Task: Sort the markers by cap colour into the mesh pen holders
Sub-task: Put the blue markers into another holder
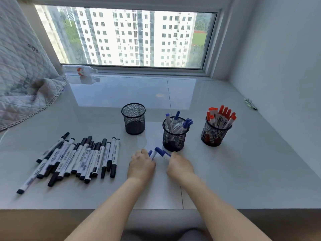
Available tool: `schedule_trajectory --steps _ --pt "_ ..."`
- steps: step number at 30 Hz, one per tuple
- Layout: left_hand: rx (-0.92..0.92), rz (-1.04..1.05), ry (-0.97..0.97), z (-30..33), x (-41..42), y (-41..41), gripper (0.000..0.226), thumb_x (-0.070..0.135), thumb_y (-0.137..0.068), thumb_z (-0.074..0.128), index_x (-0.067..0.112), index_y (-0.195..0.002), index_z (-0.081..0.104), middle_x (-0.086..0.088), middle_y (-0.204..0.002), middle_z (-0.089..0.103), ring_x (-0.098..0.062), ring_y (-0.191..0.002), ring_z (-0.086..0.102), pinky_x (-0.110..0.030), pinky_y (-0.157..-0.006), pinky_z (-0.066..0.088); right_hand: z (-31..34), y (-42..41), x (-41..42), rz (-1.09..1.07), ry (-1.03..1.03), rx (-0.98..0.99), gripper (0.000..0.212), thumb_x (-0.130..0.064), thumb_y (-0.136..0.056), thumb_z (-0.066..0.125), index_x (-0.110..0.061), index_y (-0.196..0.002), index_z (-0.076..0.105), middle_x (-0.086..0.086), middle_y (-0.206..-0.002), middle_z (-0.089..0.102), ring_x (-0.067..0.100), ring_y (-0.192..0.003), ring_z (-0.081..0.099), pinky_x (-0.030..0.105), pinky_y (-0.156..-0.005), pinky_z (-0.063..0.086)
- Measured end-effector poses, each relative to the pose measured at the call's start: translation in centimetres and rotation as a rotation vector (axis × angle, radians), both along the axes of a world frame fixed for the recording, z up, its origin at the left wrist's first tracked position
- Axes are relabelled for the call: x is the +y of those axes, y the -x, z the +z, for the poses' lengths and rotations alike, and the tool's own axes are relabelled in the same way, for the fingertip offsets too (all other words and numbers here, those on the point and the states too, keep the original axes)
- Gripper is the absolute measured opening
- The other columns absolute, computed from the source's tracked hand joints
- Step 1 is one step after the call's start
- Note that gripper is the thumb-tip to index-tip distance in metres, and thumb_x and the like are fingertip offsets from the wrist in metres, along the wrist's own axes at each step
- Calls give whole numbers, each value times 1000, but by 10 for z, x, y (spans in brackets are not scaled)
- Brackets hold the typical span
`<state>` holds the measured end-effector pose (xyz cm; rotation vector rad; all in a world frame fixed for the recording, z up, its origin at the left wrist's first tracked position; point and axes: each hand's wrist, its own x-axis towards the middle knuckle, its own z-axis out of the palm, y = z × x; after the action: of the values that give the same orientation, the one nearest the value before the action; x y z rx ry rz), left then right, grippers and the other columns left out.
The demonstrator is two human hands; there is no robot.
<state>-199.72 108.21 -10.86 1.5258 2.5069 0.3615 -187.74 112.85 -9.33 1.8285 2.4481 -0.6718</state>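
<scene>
Three black mesh pen holders stand in a row on the glossy sill. The left holder (133, 119) is empty, the middle holder (173, 134) has several blue-capped markers, and the right holder (215, 133) has several red-capped markers. A heap of black-capped markers (76, 157) lies at the left. In front of the middle holder, my left hand (141, 165) is closed on blue-capped markers (152, 154), and my right hand (179, 165) is closed on more blue-capped markers (163, 153). Their caps stick out between the two hands.
A quilted blanket (22, 80) covers the far left. A plastic bottle (80, 70) lies by the window frame at the back. Thin green pens (250, 103) rest against the right wall. The sill's front edge (52, 208) runs below my forearms.
</scene>
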Motion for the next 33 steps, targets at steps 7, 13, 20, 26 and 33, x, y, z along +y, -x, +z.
schedule_trajectory --steps 7,13,20,26,33 --pt "54 -41 -21 2 0 5 22 26 -93 40 10 -108 40 -10 -106 60 -33 -94 61 -33 -67 35 49 -18 23 -132 122 483 19 -27 -84 57 -17 -71 48 1 -72 51 20 -69 48 26 -59 35" --pt "36 -17 -68 -1 0 4 20 29 -92 40 13 -104 40 -9 -99 63 -33 -87 61 -32 -63 34 108 -15 52 -264 120 1247 32 -30 -92 54 -16 -64 47 -6 -45 41 12 -41 34 30 -48 31" --pt "50 -41 -88 -4 0 7 20 31 -91 40 15 -103 40 -8 -93 63 -33 -83 62 -31 -60 35 111 -2 77 -364 -60 1402 37 -41 -94 45 -10 -82 59 -9 -64 69 -1 -46 53 8 -49 42" --pt "38 -45 -88 -7 1 8 20 31 -90 40 16 -103 39 -8 -91 65 -33 -83 62 -30 -59 34 79 6 81 -356 -47 1235 29 -39 -91 52 -13 -82 59 -6 -66 53 9 -54 46 24 -55 40" --pt "46 -56 -75 -6 0 8 20 32 -90 40 17 -103 39 -7 -91 64 -32 -82 62 -31 -60 35 56 5 81 -298 -183 1062 13 -18 -87 59 -23 -77 52 -2 -80 53 11 -71 53 23 -65 43"
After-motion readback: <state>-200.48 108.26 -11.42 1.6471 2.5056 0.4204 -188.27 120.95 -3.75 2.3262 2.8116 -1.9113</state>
